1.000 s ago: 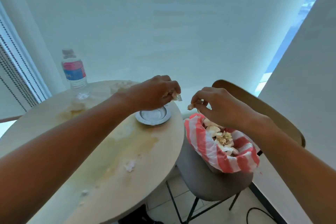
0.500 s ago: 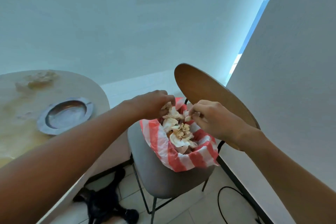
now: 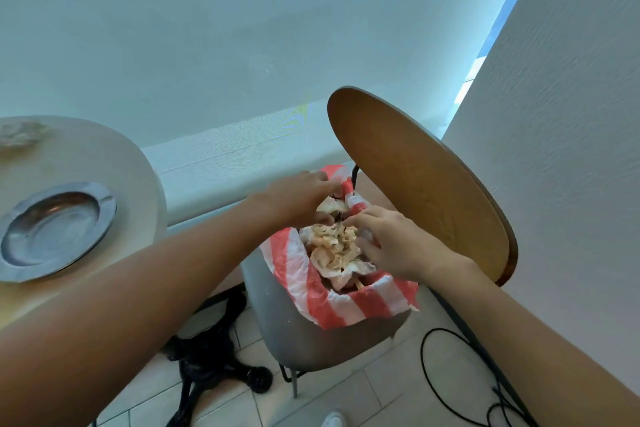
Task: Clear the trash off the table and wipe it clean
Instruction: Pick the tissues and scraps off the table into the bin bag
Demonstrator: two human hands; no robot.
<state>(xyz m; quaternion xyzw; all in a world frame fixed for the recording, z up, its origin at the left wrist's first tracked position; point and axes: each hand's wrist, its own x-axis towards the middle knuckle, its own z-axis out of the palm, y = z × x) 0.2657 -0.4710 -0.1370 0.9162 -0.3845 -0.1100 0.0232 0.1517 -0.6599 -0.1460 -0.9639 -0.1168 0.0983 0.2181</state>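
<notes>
A red-and-white striped plastic bag [image 3: 349, 307] sits open on a grey chair seat [image 3: 294, 326], stuffed with crumpled tissues and scraps [image 3: 334, 248]. My left hand [image 3: 298, 199] reaches over the bag's far rim, its fingers and thumb curled round a crumpled white tissue [image 3: 331, 206] at the top of the heap. My right hand [image 3: 391, 243] lies over the right side of the heap with fingers stretched out, touching the trash. The round beige table [image 3: 93, 158] is at the left, smeared with stains.
A round metal dish [image 3: 55, 229] stands on the table near its edge, and a crumpled tissue [image 3: 20, 135] lies at the far left. The chair's wooden backrest [image 3: 419, 184] rises right of the bag. Black table base [image 3: 214, 357] and a cable [image 3: 446, 388] are on the tiled floor.
Both hands moved from above the table edge to the bag on the chair and lowered into its heap of trash. The view turned right, so the bottle is out of sight.
</notes>
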